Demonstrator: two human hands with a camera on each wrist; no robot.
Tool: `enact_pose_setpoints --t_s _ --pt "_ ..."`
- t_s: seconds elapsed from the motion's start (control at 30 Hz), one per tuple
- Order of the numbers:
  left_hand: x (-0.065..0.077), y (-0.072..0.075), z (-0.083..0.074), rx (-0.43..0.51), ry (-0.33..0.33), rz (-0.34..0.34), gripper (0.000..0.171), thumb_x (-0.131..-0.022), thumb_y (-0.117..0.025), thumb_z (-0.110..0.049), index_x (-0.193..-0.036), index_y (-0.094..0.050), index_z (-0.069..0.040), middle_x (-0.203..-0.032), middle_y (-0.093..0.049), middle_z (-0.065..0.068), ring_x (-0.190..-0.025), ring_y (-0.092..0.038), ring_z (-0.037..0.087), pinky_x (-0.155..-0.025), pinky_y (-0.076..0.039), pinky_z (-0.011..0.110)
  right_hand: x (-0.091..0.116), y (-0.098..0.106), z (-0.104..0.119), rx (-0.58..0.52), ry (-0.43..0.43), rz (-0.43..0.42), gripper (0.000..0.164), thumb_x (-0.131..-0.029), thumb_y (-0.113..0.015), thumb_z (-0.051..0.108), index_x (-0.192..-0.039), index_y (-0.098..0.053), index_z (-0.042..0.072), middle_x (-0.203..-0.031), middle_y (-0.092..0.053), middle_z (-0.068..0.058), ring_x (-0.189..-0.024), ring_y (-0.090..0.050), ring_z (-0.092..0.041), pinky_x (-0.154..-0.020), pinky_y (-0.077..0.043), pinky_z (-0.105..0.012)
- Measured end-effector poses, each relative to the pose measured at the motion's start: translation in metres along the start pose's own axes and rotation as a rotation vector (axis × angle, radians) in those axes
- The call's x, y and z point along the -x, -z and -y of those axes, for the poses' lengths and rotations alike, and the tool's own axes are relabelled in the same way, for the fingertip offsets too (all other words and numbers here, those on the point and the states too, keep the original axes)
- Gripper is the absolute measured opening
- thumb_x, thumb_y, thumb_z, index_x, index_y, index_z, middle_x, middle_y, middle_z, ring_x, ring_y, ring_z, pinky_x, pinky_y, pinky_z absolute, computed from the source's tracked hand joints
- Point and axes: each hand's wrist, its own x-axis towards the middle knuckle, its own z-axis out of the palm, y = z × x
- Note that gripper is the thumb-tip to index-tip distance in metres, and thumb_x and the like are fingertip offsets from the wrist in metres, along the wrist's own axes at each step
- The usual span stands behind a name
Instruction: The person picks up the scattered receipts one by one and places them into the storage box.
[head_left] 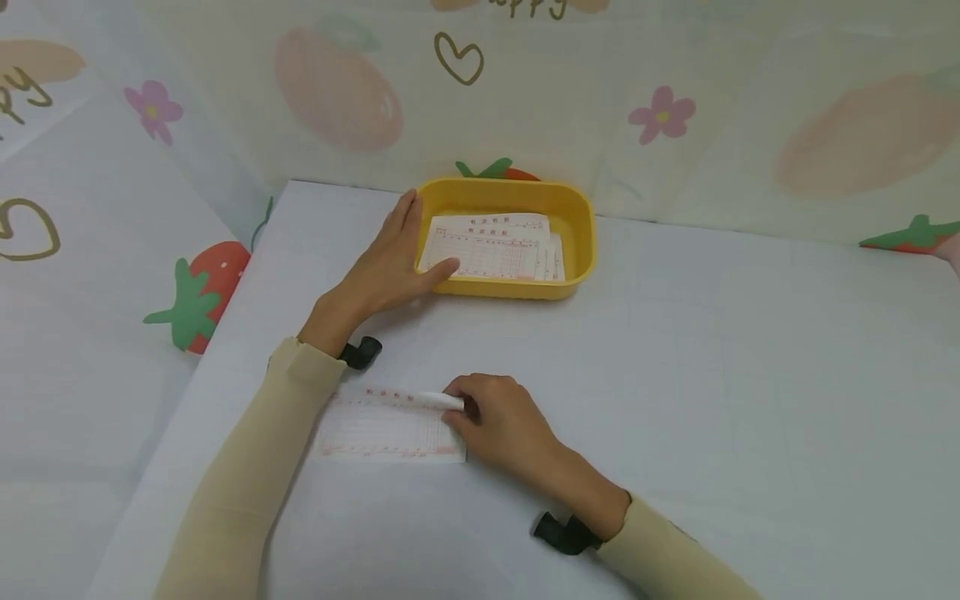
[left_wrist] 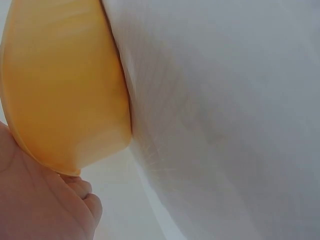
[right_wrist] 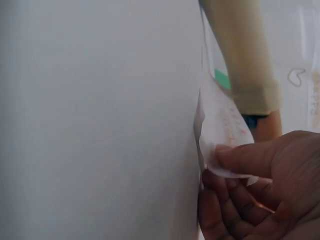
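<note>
My left hand [head_left: 386, 258] rests against the left end of a yellow plastic basket [head_left: 581, 242], fingers stretched along the outside and thumb reaching over the front rim. In the left wrist view, the palm lies along the basket's edge; the thumb is hidden. Inside the basket lie several printed paper forms [head_left: 487, 250], overlapping. Nearer to me, my right hand [head_left: 510, 421] pinches the upper right corner of a similar paper form [head_left: 390, 429] between thumb and fingers. That form's top edge is curled up, while its lower part lies flat. The right wrist view shows the thumb on the bent paper [right_wrist: 225, 120].
A white cloth [head_left: 750, 400] covers the table. Behind it hangs a printed backdrop [head_left: 525, 108] with fruit, flowers and hearts, close to the basket's far side. My left forearm [head_left: 247, 475] lies along the form's left edge. Each wrist wears a black mount [head_left: 566, 533].
</note>
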Motion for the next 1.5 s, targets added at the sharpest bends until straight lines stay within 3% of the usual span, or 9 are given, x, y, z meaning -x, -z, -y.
enact_pose_setpoints --t_s 0.3,0.53,0.83,1.03,1.13,1.2,1.3,1.4,1.5 --pt "-0.002 0.0 -0.001 -0.009 -0.004 0.002 0.112 -0.1 -0.05 -0.068 -0.169 0.012 -0.006 -0.179 0.016 0.009 -0.169 0.001 0.031 -0.137 -0.013 0.05 -0.002 0.029 -0.015 -0.3 -0.039 0.024 0.008 -0.096 -0.078 0.015 -0.102 -0.082 0.012 -0.092 -0.08 -0.001 -0.076 -0.071 -0.007 -0.071 -0.06 -0.021" --pt "-0.001 0.0 0.001 -0.011 0.008 0.006 0.112 -0.099 -0.051 -0.068 -0.169 0.013 -0.009 -0.179 0.017 0.006 -0.169 0.001 0.032 -0.137 -0.011 0.051 -0.002 0.041 -0.024 -0.409 -0.164 0.035 0.028 -0.096 -0.078 0.018 -0.12 -0.078 0.004 -0.103 -0.083 -0.011 -0.088 -0.08 -0.014 -0.073 -0.06 -0.021" --pt "-0.002 0.0 0.001 -0.004 0.012 0.015 0.111 -0.1 -0.05 -0.067 -0.169 0.014 -0.009 -0.179 0.018 0.005 -0.169 0.006 0.028 -0.138 -0.007 0.049 0.01 0.053 -0.042 -0.421 -0.283 -0.009 0.035 -0.094 -0.08 0.018 -0.123 -0.075 -0.001 -0.102 -0.084 -0.012 -0.093 -0.08 -0.014 -0.074 -0.057 -0.018" --pt "-0.003 0.0 0.001 -0.008 0.013 0.015 0.111 -0.1 -0.05 -0.067 -0.169 0.014 -0.008 -0.179 0.018 0.005 -0.169 0.007 0.026 -0.138 -0.004 0.047 0.022 0.066 -0.055 -0.425 -0.367 -0.029 0.048 -0.094 -0.08 0.022 -0.138 -0.067 0.008 -0.106 -0.084 -0.009 -0.098 -0.08 -0.014 -0.08 -0.056 -0.022" --pt "-0.002 0.0 0.001 -0.008 0.013 0.017 0.111 -0.1 -0.05 -0.067 -0.168 0.014 -0.008 -0.179 0.018 0.005 -0.169 0.008 0.026 -0.139 -0.003 0.046 0.027 0.072 -0.059 -0.368 -0.379 -0.044 0.036 -0.095 -0.079 0.025 -0.124 -0.072 0.004 -0.085 -0.081 -0.003 -0.081 -0.07 -0.005 -0.069 -0.045 -0.016" --pt "-0.001 0.0 0.002 -0.006 0.011 0.019 0.111 -0.1 -0.049 -0.067 -0.168 0.015 -0.008 -0.179 0.018 0.005 -0.169 0.009 0.025 -0.139 -0.003 0.046 0.03 0.075 -0.062 -0.321 -0.374 -0.057 0.034 -0.095 -0.079 0.025 -0.117 -0.073 0.0 -0.081 -0.079 -0.002 -0.077 -0.063 -0.002 -0.066 -0.042 -0.014" --pt "-0.001 0.0 0.003 -0.004 0.006 0.021 0.111 -0.1 -0.048 -0.068 -0.168 0.015 -0.007 -0.179 0.02 0.005 -0.169 0.01 0.024 -0.139 -0.003 0.046 0.035 0.081 -0.069 -0.293 -0.369 -0.063 0.032 -0.095 -0.079 0.023 -0.116 -0.074 -0.001 -0.082 -0.079 -0.005 -0.075 -0.066 -0.004 -0.063 -0.045 -0.015" --pt "-0.001 0.0 0.003 -0.003 0.009 0.022 0.112 -0.1 -0.048 -0.07 -0.168 0.016 -0.009 -0.179 0.02 0.003 -0.169 0.01 0.024 -0.139 -0.004 0.046 0.04 0.089 -0.078 -0.268 -0.369 -0.066 0.043 -0.096 -0.079 0.022 -0.131 -0.07 0.002 -0.107 -0.083 -0.011 -0.093 -0.079 -0.011 -0.073 -0.057 -0.018" --pt "-0.001 -0.001 0.003 -0.004 0.011 0.027 0.112 -0.099 -0.047 -0.071 -0.168 0.017 -0.01 -0.178 0.021 0.002 -0.169 0.01 0.024 -0.138 -0.004 0.047 0.045 0.098 -0.087 -0.191 -0.38 -0.064 0.037 -0.096 -0.079 0.023 -0.124 -0.072 0.0 -0.097 -0.083 -0.01 -0.087 -0.075 -0.01 -0.068 -0.052 -0.017"
